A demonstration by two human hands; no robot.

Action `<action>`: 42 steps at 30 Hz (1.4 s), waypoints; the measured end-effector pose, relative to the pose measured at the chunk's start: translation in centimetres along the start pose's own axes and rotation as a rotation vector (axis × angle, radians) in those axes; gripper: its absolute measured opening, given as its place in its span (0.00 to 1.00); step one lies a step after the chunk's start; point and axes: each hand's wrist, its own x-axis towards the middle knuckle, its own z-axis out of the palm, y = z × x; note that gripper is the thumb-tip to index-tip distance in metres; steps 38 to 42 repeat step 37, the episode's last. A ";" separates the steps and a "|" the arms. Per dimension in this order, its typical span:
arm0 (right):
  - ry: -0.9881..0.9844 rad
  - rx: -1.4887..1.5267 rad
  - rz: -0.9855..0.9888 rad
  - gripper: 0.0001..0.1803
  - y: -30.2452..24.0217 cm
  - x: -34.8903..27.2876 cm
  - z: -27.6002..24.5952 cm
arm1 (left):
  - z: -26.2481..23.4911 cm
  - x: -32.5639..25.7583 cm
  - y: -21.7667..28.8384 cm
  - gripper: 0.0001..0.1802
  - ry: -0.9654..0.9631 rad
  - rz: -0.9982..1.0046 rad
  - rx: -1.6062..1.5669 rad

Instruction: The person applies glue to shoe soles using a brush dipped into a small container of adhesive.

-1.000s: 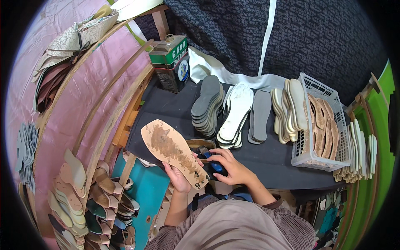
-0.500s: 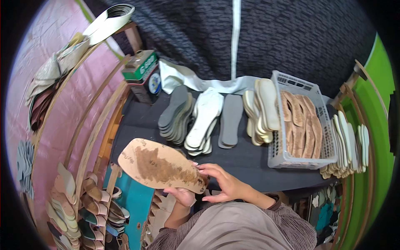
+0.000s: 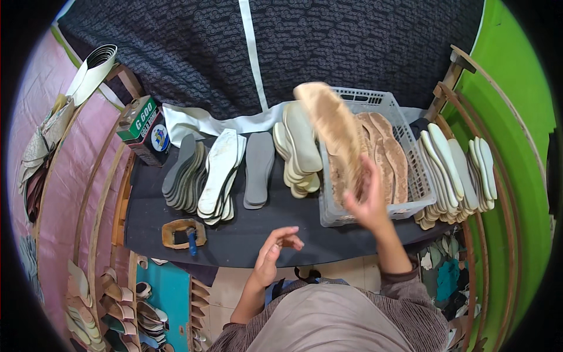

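My right hand (image 3: pixel 369 202) is closed on the lower end of a large tan insole (image 3: pixel 329 120) with brown stains. It holds the insole tilted up over the left part of a clear plastic crate (image 3: pixel 359 95); motion blurs its lower half. Inside the crate lie several brown-stained insoles (image 3: pixel 392 161). My left hand (image 3: pixel 274 256) hovers at the table's near edge, fingers loosely bent and apart, with nothing in it. Nearest to the crate on its left stands a stack of cream insoles (image 3: pixel 303 141).
Dark grey insoles (image 3: pixel 180 179), white insoles (image 3: pixel 221 161) and flat grey insoles (image 3: pixel 258 167) line the table. A small tub (image 3: pixel 170 236) holds a blue-handled tool (image 3: pixel 192 242). A green-and-black can (image 3: pixel 142 130) stands back left. More pale insoles (image 3: pixel 444 167) sit right of the crate.
The stained insole has gone from both hands, front left, to my right hand over the crate. My left hand has let go of it. The view has shifted, showing the small tub.
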 end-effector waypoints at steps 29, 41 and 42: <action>-0.385 -1.044 0.486 0.29 19.9 11.0 -7.0 | 4.8 -2.5 -2.0 0.18 0.106 -0.213 0.188; -0.133 -0.501 0.149 0.33 10.7 12.8 -10.7 | 3.0 -4.8 -1.2 0.22 0.203 -0.240 0.246; -0.133 -0.501 0.149 0.33 10.7 12.8 -10.7 | 3.0 -4.8 -1.2 0.22 0.203 -0.240 0.246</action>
